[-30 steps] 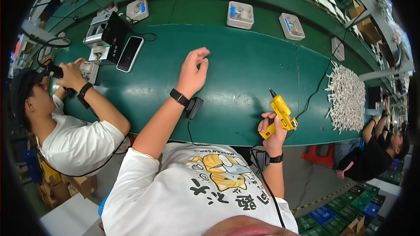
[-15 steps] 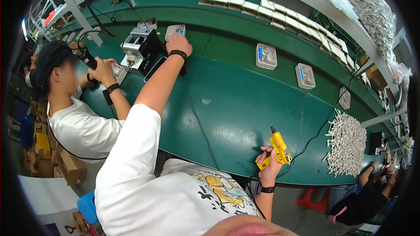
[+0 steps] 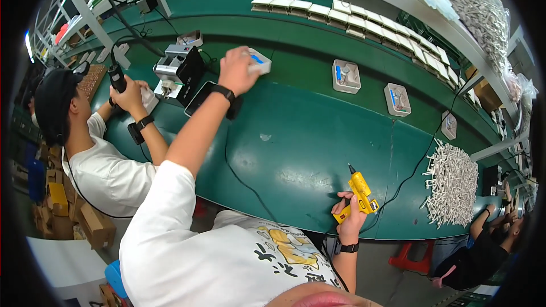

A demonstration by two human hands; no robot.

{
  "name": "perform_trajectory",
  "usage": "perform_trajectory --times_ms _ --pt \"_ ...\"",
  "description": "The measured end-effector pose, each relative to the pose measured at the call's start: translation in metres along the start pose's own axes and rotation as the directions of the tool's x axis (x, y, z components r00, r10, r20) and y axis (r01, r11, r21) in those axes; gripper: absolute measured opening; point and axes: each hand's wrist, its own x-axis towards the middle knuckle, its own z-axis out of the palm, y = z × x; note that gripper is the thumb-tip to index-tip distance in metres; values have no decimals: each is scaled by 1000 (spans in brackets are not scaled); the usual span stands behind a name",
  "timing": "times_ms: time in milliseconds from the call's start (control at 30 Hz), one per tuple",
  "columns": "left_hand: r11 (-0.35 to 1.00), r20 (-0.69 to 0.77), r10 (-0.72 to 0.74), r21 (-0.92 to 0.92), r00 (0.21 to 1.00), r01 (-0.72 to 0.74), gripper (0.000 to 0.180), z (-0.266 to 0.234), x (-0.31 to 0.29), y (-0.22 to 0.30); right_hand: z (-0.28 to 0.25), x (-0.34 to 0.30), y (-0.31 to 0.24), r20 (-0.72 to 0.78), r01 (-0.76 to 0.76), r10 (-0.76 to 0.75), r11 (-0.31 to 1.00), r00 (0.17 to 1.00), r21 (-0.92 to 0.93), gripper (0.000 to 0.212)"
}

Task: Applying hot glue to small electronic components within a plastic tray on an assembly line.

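Note:
My left hand (image 3: 236, 70), at the end of an outstretched arm, grips the near side of a small white plastic box (image 3: 262, 66) with a blue part inside. The fingertips are partly hidden behind the hand and box. A yellow hot glue gun (image 3: 360, 186) is held in my right hand (image 3: 351, 216) by its handle, its dark nozzle pointing up and away over the near part of the green table (image 3: 307, 131). More white boxes with blue parts, one (image 3: 346, 76) and another (image 3: 397, 99), stand to the right of my left hand.
A large pile of small white parts (image 3: 451, 185) lies at the right. Rows of white pieces (image 3: 352, 20) line the far side. At left, a co-worker (image 3: 108, 159) holds a black tool (image 3: 117, 78) beside a boxy machine (image 3: 175, 74). The gun's cable (image 3: 415, 170) crosses the table.
My left hand has moved right, bringing the white box along, tilted. My right hand and the glue gun have hardly moved. The co-worker's head has turned.

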Motion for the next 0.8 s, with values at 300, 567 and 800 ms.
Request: perform_trajectory --times_ms 300,567,800 --pt "927 282 230 -354 931 -122 22 -72 -163 165 6 6 -6 -51 -66 65 998 997 -19 24" --pt "838 246 293 -532 924 -125 19 -71 -166 175 7 12 -8 -12 -31 31 998 999 -61 24" --pt "866 433 189 -497 881 59 19 -56 -181 175 2 4 -6 -30 -30 28 998 999 -55 24"
